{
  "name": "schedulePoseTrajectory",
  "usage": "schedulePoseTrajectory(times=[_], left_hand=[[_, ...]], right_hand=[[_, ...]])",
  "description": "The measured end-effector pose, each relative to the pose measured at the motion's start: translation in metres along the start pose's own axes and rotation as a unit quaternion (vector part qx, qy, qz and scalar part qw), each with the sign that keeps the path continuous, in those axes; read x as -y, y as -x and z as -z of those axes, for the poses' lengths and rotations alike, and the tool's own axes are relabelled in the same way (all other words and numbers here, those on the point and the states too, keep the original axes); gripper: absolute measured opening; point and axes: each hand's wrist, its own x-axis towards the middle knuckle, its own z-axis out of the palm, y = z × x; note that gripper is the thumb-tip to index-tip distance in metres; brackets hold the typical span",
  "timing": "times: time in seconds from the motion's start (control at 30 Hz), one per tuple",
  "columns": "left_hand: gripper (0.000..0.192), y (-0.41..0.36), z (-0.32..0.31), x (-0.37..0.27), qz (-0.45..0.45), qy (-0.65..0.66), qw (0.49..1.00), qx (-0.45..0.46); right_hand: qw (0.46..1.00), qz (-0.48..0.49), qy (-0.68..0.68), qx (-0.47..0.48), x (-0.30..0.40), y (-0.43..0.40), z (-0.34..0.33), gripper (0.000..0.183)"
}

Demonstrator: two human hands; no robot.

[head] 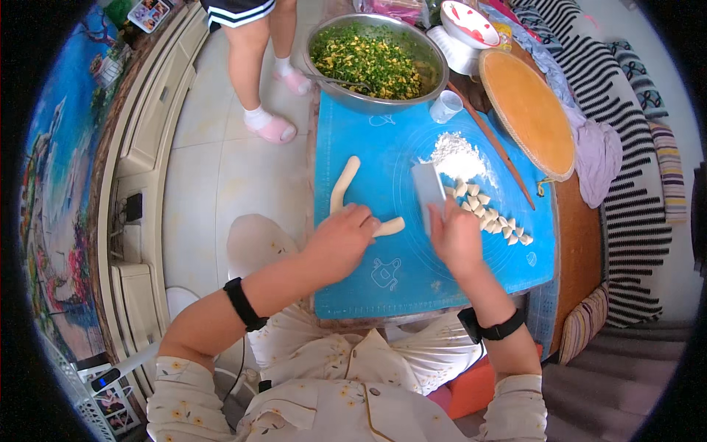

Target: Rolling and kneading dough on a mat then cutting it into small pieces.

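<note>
My left hand has its fingers closed on a short rope of dough, whose rounded end sticks out to the right over the blue silicone mat. A second, longer dough rope lies on the mat just beyond that hand. My right hand grips a broad, slightly blurred metal blade, a cleaver or dough scraper; its handle is hidden by the fingers. Right of the blade lie several small cut dough pieces in a slanting cluster. A pile of white flour sits beyond them.
A steel bowl of chopped greens and yellow bits holds a spoon. Near it are a small clear cup, a wooden rolling pin, a round woven tray and a patterned bowl. A person stands beyond the table's left side.
</note>
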Motion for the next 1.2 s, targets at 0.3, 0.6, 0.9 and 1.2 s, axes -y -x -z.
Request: schedulePoseTrajectory(times=[0.3,0.6,0.9,1.2], left_hand=[[0.025,-0.008,-0.02,-0.012,-0.017,-0.009,0.999,-0.029],[0.028,0.007,-0.004,0.004,0.001,0.01,1.0,-0.02],[0.011,-0.01,-0.003,0.017,0.04,-0.029,0.997,-0.063],[0.021,-0.007,0.005,0.016,0.037,0.004,0.997,-0.062]], right_hand=[[0.997,0.008,-0.053,0.051,0.024,0.023,0.027,0.024],[0.998,0.018,-0.038,0.046,0.022,0.012,-0.004,0.023],[0.998,0.002,-0.043,-0.047,0.027,0.007,0.019,0.022],[0.997,0.006,-0.036,0.071,0.048,0.009,-0.005,0.024]])
